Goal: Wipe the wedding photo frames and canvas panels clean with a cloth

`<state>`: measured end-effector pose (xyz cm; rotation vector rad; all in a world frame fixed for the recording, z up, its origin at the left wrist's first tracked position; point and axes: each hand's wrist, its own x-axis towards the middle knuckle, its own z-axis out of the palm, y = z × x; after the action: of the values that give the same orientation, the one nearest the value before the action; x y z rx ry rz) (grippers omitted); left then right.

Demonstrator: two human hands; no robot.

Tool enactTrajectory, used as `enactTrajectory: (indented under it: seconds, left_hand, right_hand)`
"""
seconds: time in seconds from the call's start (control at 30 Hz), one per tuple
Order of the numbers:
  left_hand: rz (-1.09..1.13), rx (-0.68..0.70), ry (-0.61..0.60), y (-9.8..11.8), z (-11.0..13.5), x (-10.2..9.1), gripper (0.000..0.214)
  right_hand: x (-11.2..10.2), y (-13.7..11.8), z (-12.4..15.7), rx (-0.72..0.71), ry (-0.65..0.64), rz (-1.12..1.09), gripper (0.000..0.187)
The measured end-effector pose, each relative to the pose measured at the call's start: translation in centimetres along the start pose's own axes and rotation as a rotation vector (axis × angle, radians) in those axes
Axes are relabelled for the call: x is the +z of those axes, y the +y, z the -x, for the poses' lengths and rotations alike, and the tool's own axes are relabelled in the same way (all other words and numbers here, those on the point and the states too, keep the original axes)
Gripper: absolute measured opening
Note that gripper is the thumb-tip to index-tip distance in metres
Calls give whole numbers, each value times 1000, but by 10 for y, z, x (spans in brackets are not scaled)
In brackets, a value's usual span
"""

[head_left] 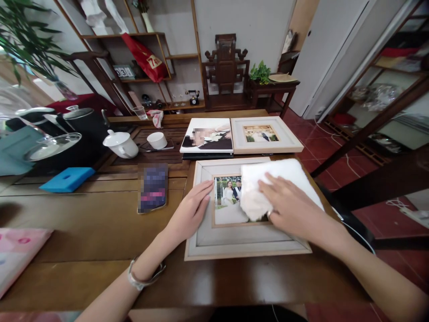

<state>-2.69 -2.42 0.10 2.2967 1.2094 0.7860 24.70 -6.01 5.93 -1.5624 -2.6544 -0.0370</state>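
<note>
A framed wedding photo (201, 241) with a wide pale border lies flat on the wooden table, face up. My left hand (189, 208) rests on its left border, fingers stretched out and holding nothing. Under my right hand (288, 205) is a white cloth (295, 174), gripped and pressed against the right part of the photo. The cloth covers the frame's upper right corner and some of the picture. Behind this frame lie a second photo frame (291, 141) and a photo panel (208, 145), side by side.
Left of the frame lies a phone-sized dark object (153, 188), its surface blurred. Further left are a blue block (67, 179), a white lidded teapot (120, 144), a small white cup (157, 140) on a tea tray and a black pot (56, 154). A pink-white packet (23, 255) lies at the left edge.
</note>
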Motion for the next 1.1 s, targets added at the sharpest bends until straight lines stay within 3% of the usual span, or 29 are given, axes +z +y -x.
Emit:
enactTrajectory:
  seconds: [0.1,0.17,0.27,0.4,0.5,0.67,0.8,0.9,1.0,1.1]
  left_hand:
    - [-5,-3,-3,-1,0,0,40]
    - [-2,5,-3,-1,0,-1,40]
    - [1,16,-3,-2,0,-1,40]
    - [-3,16,-6,-2,0,-1,40]
    - [-6,12,-13,-1,0,-2,41]
    - [-11,9,-14,0,0,-2,42]
    - [-22,18,-16,0,0,-2,41]
    - [-26,28,-15,0,0,-2,40]
    - [-25,25,-19,1,0,-2,40]
    - [-22,26,-21,-1,0,-1,40]
  right_hand:
    - [-10,-25,13,-119,-105,-77,62]
    - [-6,-27,13,-152,-92,-108,65]
    - [10,-6,0,-89,38,-69,66]
    - [27,38,-28,96,252,9,59]
    - [32,53,-44,172,302,1,56]
    - [25,22,-46,3,166,-33,53]
    - [1,-12,-19,-161,-47,-152,50]
    - [-14,-15,1,-205,-158,-227,52]
    - [-13,0,4,-143,-135,-227,58]
    - [2,23,-12,-101,10,-178,68]
